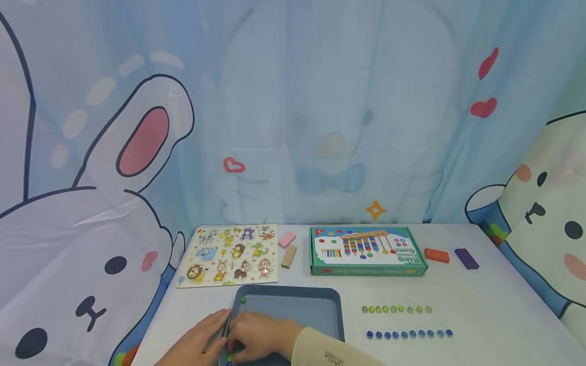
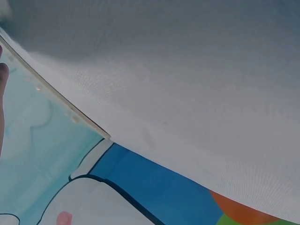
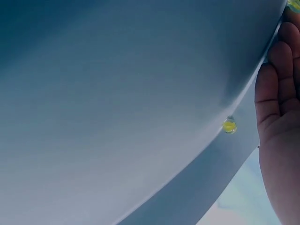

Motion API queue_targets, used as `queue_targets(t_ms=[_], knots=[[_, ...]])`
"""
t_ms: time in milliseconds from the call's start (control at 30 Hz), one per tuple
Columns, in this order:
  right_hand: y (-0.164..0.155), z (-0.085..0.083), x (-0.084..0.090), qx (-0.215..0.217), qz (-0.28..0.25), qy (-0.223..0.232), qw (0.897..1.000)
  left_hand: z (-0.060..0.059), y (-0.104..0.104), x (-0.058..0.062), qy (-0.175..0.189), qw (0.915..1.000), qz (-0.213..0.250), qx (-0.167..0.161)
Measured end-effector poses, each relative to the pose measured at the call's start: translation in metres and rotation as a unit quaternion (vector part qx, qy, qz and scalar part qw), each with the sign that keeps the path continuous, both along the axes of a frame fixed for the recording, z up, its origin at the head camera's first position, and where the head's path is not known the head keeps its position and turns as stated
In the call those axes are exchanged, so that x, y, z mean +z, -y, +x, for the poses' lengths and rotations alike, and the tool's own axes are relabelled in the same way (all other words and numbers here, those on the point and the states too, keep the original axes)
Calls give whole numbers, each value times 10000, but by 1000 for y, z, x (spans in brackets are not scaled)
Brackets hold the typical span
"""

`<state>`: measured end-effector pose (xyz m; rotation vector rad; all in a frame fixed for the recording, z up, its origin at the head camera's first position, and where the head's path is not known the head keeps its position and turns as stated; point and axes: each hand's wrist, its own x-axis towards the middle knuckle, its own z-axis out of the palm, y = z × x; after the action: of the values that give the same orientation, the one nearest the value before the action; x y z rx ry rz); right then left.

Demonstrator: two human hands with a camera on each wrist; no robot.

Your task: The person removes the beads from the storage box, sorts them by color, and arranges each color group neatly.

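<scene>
Both hands meet at the near-left corner of the blue tray (image 1: 293, 305) on the white surface (image 1: 480, 315): left hand (image 1: 197, 343) lies flat with fingers straight along the rim, right hand (image 1: 258, 338) curls over small marbles (image 1: 230, 355) (grip unclear). A green box (image 1: 366, 251) behind reads "Ring Challenge Game"; the sleeve (image 1: 329, 353) reads "LETSSLIM".

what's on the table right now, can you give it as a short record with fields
left hand: rests at the left rim of the tray
right hand: inside the tray, fingers by its left wall; grip cannot be told
tray: blue-grey, one green marble in its far left corner
rows: green marbles behind blue marbles, right of the tray
behind: animal puzzle, game box
</scene>
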<state>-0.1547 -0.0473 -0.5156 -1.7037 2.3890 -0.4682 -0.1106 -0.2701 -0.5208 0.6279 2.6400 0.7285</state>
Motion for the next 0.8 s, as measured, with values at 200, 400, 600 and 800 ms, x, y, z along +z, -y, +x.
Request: queue_targets(t_ms=[200,400,600,800], knots=[[2,6,-2,71,100,73,9999,1,2,-1,-178,9997,71,-164],[0,7,2,-10,149,147,9998,2,2,-1,-58,9998,113,-136],[-12,-1,8,-282,-212,380,9987,3,0,0,150,9999,67,13],[-36,-9,38,-822,-775,266,9932,2,-3,6,420,9987,-7,296]])
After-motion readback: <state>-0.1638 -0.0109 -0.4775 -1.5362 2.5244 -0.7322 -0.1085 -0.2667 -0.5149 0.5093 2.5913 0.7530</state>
